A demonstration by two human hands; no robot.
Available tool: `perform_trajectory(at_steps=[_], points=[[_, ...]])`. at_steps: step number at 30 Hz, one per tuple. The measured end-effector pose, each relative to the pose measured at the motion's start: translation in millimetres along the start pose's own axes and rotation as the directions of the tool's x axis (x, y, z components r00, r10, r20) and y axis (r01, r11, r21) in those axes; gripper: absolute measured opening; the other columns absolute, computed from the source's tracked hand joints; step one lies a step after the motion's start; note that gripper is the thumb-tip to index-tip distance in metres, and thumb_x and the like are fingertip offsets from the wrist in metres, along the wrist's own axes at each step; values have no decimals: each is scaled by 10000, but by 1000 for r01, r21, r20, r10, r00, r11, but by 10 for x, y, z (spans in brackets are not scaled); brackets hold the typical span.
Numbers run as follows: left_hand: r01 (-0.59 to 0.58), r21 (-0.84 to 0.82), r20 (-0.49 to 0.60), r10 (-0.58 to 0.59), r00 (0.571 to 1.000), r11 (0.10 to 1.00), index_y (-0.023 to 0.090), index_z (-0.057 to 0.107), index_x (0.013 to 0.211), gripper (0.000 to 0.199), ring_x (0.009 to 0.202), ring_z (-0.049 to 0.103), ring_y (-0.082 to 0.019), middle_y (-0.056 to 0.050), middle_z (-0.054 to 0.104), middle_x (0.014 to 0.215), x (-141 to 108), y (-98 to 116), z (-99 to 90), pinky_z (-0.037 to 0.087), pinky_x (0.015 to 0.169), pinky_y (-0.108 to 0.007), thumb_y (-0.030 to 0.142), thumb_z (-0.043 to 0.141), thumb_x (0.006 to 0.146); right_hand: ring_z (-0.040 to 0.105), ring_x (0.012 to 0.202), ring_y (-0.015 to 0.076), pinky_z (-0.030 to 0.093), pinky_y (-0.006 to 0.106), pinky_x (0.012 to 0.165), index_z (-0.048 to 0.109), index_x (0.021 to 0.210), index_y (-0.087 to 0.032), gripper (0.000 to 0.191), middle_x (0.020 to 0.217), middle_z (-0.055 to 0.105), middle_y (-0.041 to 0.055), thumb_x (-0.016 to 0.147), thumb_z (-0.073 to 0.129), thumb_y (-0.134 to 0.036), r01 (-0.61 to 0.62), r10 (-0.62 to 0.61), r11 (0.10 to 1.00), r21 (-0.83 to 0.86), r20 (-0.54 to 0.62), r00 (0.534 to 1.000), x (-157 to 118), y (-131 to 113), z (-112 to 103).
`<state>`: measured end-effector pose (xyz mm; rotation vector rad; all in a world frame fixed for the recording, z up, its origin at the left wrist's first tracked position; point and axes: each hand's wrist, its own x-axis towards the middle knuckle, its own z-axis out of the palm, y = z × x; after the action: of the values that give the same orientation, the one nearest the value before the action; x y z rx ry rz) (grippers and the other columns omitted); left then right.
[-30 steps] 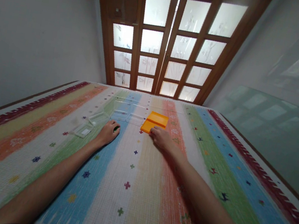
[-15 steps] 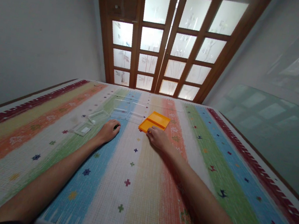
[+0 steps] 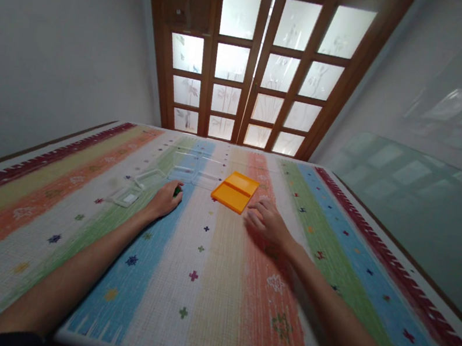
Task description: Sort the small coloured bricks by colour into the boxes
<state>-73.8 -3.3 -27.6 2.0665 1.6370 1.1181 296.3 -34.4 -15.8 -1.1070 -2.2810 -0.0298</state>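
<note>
An orange case (image 3: 235,191) lies unfolded flat on the striped cloth, its two shallow halves showing bare insides. Just off its right edge is my right hand (image 3: 266,221), fingers loosely bent and somewhat apart, with nothing seen in them. My left hand (image 3: 165,200) rests on the blue stripe with its fingers closed round a small dark green object (image 3: 177,191). Most of that object is hidden by the fingers, so its kind does not show. Left of this hand sits a small clear plastic box (image 3: 136,188) with its lid raised, a whitish patch inside.
Behind my left hand stands a larger clear plastic case (image 3: 196,168), opened out and hard to make out against the cloth. A striped tablecloth (image 3: 177,282) covers the table. Walls flank both sides, and a wooden glass-paned door (image 3: 254,59) closes the far end.
My right hand has let go of the orange case's near edge and moved right, away from it. My left hand keeps its hold on the green object, nearly in place.
</note>
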Motion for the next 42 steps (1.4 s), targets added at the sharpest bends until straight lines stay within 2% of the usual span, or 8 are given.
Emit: perform_trajectory(at_steps=[6,12,19,25,31,34,36,42], points=[[101,-201,-60,-115,992,974,217,598,1083,395,977,715,-270,-102,760,973,19,-48,-38,522,972,-463,538,430,925,626,907,243,493,394,860,677,896,-212,254,939,699,101,987,467,-322,-117,118,993,25,-82,990,-597,205,-310],[132,-450,-115,-204,972,883,196,599,998,697,929,759,-272,-137,779,873,41,-17,-120,574,910,-457,804,286,865,642,889,251,498,399,864,674,848,-233,292,911,719,99,975,469,-396,-246,249,968,37,-144,958,-1005,350,-498],[44,-583,-288,-258,922,811,184,652,753,633,945,753,-264,-135,777,849,105,236,-441,561,980,-432,747,380,855,643,841,260,512,408,815,676,831,-222,330,862,711,105,959,483,-456,-293,301,954,69,-191,934,-1060,459,-460],[1,-390,-355,-151,923,921,167,673,743,553,802,733,-241,-108,773,840,-17,442,-620,584,901,-418,638,427,897,636,842,254,501,401,817,673,836,-223,335,878,720,100,964,489,-473,-287,301,953,95,-203,932,-1048,465,-431],[-108,-133,-284,66,956,985,175,634,1141,375,866,736,-223,-47,768,821,-324,598,-456,555,942,-413,425,391,1004,640,868,256,496,409,845,670,849,-230,287,886,721,99,966,495,-425,-258,269,963,80,-197,943,-1009,376,-467],[-183,-172,-162,155,975,968,186,519,1312,364,807,742,-188,-89,751,1064,-417,628,-305,588,857,-389,331,370,1014,648,893,256,495,419,874,673,856,-231,277,912,721,97,978,482,-389,-235,242,970,63,-159,957,-961,252,-495],[-259,-139,-54,253,966,956,194,515,1326,365,956,738,-207,-122,710,1207,-454,640,-213,583,913,-404,290,421,986,654,911,249,503,414,885,680,870,-227,274,939,716,98,990,472,-358,-216,221,975,57,-110,969,-926,144,-509],[-526,-33,387,496,777,850,191,611,1288,357,1277,607,-250,-140,671,1323,-545,762,92,490,1105,-456,300,407,1017,656,954,242,517,410,894,710,929,-223,279,1005,722,106,1012,465,-328,-99,99,993,59,0,995,-815,-87,-489]])
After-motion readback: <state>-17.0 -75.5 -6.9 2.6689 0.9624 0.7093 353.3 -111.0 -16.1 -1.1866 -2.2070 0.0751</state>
